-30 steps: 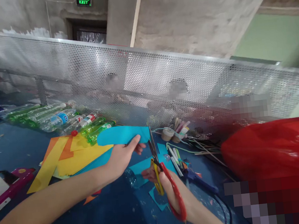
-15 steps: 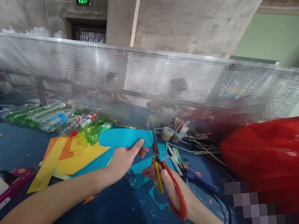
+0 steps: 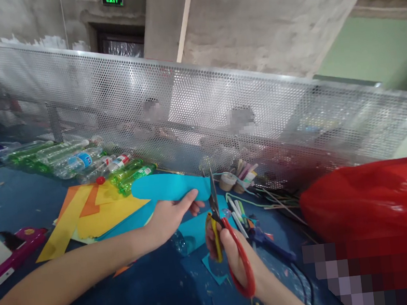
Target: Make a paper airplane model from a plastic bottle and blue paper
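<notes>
My left hand (image 3: 171, 214) pinches a rounded piece of blue paper (image 3: 163, 187) and holds it up above the blue table (image 3: 23, 200). My right hand (image 3: 232, 254) grips scissors (image 3: 224, 232) with one red and one yellow handle. The blades point up and touch the paper's right end. More blue paper scraps (image 3: 197, 228) lie on the table under my hands.
Yellow and orange paper sheets (image 3: 96, 210) lie at the left. A row of plastic bottles (image 3: 81, 163) lies along a perforated metal screen (image 3: 184, 111). Pens and sticks (image 3: 245, 201) are scattered behind the scissors. A red plastic bag (image 3: 369, 203) fills the right. A pink device (image 3: 6, 251) sits far left.
The blue paper has slid right in my left hand, so its rounded end now lies against the scissor blades. The scissors have shifted slightly right and closed a little.
</notes>
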Available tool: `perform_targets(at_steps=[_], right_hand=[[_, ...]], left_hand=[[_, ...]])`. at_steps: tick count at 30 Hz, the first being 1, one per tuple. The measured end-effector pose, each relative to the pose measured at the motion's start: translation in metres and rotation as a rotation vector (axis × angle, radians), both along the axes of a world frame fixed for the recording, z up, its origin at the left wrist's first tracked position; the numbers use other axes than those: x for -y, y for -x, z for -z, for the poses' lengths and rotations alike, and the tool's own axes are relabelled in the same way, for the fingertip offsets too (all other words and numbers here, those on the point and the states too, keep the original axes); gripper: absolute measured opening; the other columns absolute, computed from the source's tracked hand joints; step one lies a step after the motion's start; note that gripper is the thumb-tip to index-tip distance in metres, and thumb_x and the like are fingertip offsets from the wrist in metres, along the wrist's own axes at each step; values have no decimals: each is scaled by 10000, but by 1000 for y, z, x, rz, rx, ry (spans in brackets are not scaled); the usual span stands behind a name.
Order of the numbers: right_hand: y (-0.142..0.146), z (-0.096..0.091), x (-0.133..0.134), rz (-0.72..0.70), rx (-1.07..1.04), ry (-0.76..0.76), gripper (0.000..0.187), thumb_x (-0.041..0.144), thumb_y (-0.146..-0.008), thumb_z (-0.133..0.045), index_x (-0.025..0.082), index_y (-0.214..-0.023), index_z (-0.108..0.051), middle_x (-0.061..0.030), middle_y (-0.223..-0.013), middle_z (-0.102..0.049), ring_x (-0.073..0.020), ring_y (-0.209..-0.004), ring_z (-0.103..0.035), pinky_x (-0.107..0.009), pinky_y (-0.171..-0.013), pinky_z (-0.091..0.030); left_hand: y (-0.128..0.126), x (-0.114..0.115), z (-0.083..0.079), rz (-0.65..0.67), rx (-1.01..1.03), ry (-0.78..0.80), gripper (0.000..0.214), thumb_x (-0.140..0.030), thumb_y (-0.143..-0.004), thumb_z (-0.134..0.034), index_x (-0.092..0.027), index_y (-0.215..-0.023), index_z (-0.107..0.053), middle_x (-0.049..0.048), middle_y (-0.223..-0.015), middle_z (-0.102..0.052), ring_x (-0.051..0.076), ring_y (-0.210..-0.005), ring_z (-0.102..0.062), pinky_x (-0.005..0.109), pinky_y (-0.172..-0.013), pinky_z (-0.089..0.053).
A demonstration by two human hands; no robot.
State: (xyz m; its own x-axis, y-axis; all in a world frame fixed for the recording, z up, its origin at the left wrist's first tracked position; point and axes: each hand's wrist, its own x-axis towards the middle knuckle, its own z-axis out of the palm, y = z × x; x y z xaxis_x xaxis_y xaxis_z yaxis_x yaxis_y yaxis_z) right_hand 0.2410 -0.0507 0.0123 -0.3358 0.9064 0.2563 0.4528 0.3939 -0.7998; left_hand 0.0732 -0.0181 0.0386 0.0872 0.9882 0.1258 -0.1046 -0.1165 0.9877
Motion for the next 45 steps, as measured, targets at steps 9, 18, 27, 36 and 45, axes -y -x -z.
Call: perform_targets(at_steps=[9, 18, 27, 36, 45], right_hand=[[-2, 5, -2, -24, -61, 49, 507, 689, -838, -217, 222, -698, -358, 45, -555, -384, -112, -460, -380, -248, -448, -348], [-4, 0, -4, 23, -74, 144, 507, 724, -782, -299, 230, -673, -322, 53, -544, -340, -104, -425, -361, -245, -391, -306], [-6, 3, -6, 19, -54, 117, 500, 705, -786, -326, 225, -646, -332, 68, -480, -321, -85, -376, -337, -225, -362, -253], [-4, 1, -6, 66, -12, 108, 497, 696, -795, -333, 229, -624, -325, 61, -446, -337, -82, -364, -310, -227, -349, -219], [-4, -1, -8, 103, 22, 91, 484, 674, -804, -346, 228, -615, -333, 56, -441, -349, -85, -370, -303, -244, -367, -213]], left_hand=[[1, -1, -1, 13, -4, -20, 419, -590, -747, -562, -211, -596, -657, 52, -757, -704, 214, -774, -616, 330, -795, -483], [2, -3, -6, -25, 17, 25, 365, -485, -756, -594, -183, -553, -630, 56, -706, -699, 192, -720, -625, 322, -754, -484], [4, -7, -6, -50, 58, -57, 303, -398, -766, -597, -162, -579, -634, 59, -658, -691, 170, -645, -629, 286, -643, -480], [9, -19, -3, -67, 35, -186, 334, -396, -783, -587, -161, -546, -592, 44, -559, -632, 165, -575, -609, 285, -604, -465], [14, -25, -6, -18, 101, -357, 180, -343, -799, -592, -171, -766, -547, 2, -670, -590, 124, -577, -568, 265, -582, -472]])
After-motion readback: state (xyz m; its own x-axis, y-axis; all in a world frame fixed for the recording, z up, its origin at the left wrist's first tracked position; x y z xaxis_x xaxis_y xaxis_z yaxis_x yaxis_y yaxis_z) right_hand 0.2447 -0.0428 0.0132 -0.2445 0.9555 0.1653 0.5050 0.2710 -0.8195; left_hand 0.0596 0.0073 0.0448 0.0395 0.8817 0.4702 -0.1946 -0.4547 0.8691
